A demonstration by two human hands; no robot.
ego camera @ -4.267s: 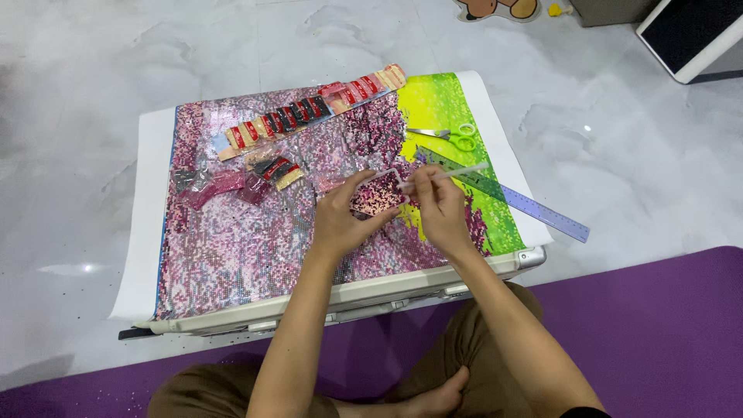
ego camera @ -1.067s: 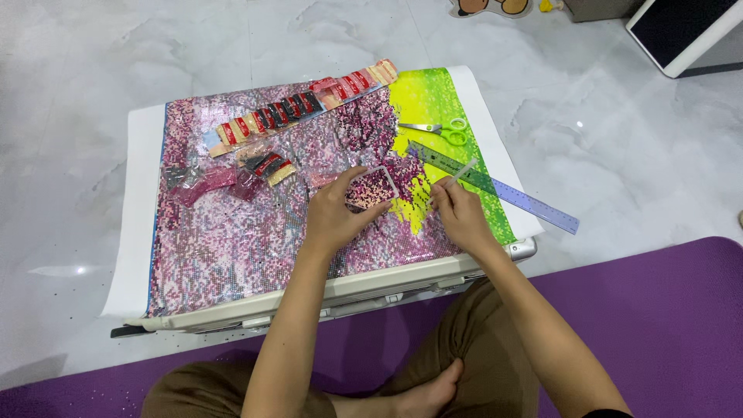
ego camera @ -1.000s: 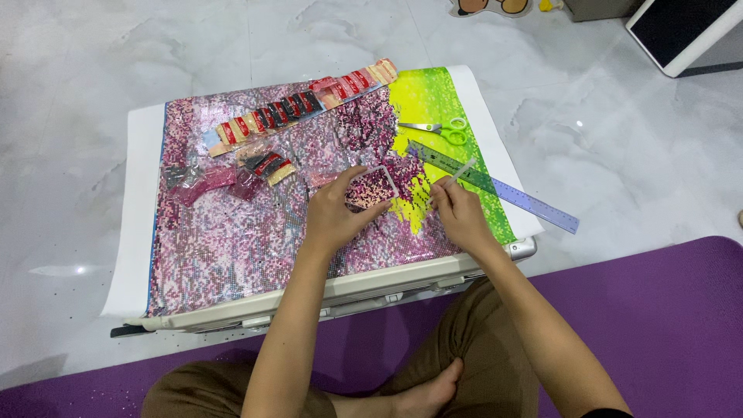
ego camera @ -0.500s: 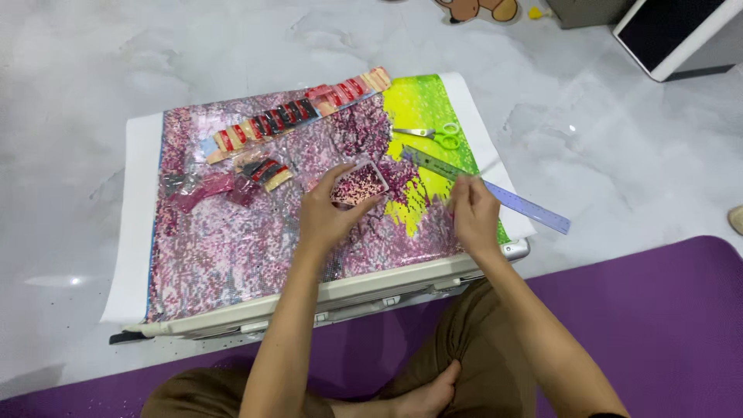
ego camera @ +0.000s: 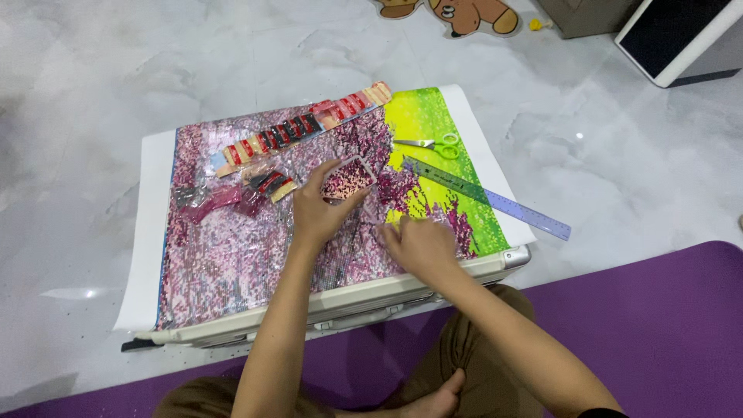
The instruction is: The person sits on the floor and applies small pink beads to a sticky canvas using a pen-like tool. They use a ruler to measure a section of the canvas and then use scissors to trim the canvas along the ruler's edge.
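The person sits cross-legged on a purple mat point(ego camera: 665, 325), knees tucked under a low white case that serves as the surface point(ego camera: 340, 298). Nearest to them, the right hand point(ego camera: 418, 244) lies palm down on the diamond-painting canvas point(ego camera: 232, 255), fingers loosely curled; whether they pinch a pen or anything else I cannot tell. Just beyond, the left hand point(ego camera: 317, 209) grips a small tray of pink beads point(ego camera: 348, 179), fingers closed round its edge, holding it on the canvas near the middle. The left and centre of the canvas glitter with pink beads and look mostly filled; the yellow-green strip at the right seems bare, so a good part remains. Farther off lie small bead bags point(ego camera: 255, 190), a strip of bead packets point(ego camera: 302, 128), scissors point(ego camera: 429, 145) and a ruler point(ego camera: 487, 197) overhanging the edge. Beyond, on the marble floor, lies a bear cutout point(ego camera: 457, 11).
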